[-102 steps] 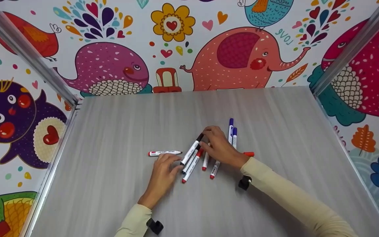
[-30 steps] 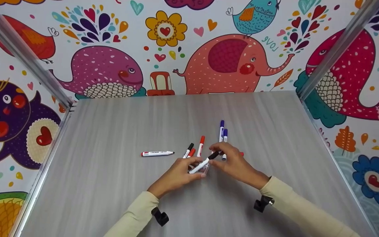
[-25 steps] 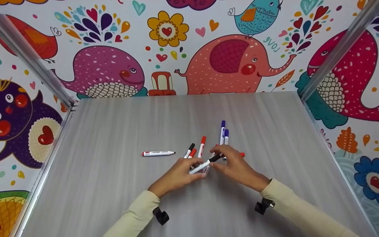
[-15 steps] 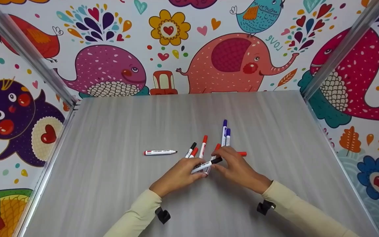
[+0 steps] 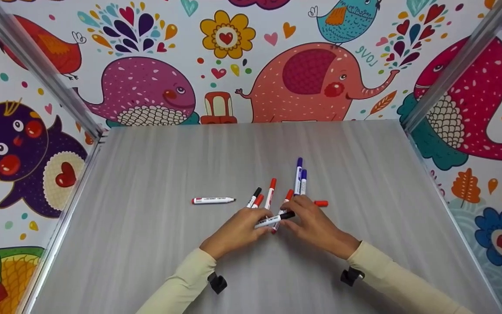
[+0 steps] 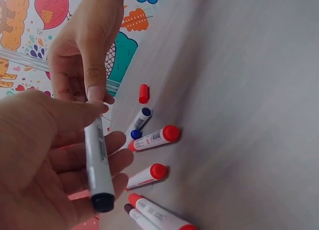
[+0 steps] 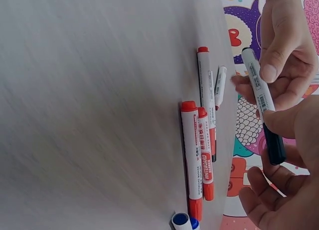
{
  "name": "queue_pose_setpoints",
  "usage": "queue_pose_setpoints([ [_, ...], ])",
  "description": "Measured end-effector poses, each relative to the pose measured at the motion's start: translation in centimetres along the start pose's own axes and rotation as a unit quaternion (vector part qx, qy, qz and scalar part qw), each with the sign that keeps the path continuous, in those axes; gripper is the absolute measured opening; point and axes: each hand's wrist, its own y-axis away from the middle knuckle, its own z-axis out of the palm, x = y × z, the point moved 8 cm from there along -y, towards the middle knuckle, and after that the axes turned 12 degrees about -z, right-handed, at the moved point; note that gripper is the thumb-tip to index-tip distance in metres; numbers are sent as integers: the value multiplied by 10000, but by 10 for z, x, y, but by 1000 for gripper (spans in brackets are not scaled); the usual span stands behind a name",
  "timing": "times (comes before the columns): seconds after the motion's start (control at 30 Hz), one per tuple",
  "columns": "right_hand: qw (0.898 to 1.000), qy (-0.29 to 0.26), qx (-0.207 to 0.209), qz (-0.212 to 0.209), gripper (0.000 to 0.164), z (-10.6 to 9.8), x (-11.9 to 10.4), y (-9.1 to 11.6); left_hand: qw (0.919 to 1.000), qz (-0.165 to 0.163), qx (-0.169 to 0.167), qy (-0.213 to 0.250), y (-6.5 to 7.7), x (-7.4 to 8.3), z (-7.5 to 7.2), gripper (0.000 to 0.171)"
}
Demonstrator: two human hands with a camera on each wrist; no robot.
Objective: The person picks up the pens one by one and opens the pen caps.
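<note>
Between my two hands is a white whiteboard marker (image 5: 268, 221) with a black cap (image 5: 286, 215), held above the table. My left hand (image 5: 236, 231) holds its plain end, which lies across the fingers under the thumb in the left wrist view. My right hand (image 5: 318, 226) pinches the cap end with thumb and fingers. Below and behind lie red-capped markers (image 5: 271, 194) and another black-capped marker (image 5: 254, 197). One red-capped marker (image 5: 288, 195) is partly hidden by the right fingers.
Left of the group lies an uncapped marker (image 5: 214, 200) with a red end and a dark tip. Two blue-capped markers (image 5: 299, 176) stand out beyond the right hand. A loose red cap (image 6: 144, 94) lies to the right on the grey table (image 5: 146, 174). Patterned walls rise behind and beside it.
Earlier the left hand was apart from the black-capped marker at the pile; now both hands hold one. The markers below are more spread. In the last second the held marker has tilted nearer level.
</note>
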Motion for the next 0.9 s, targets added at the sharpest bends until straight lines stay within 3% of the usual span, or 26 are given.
queue_pose_setpoints([
  [0.37,9989,-90,-449,-11,25,10,-5,-2,9993,-200,241,-224,3,-4,-1,15],
  [0.6,9974,29,-691,-216,19,14,-8,-4,9964,81,510,-678,5,2,-2,10],
  [0.9,9945,18,-1013,-252,17,17,-9,-7,9850,392,665,-1546,6,9,2,11],
])
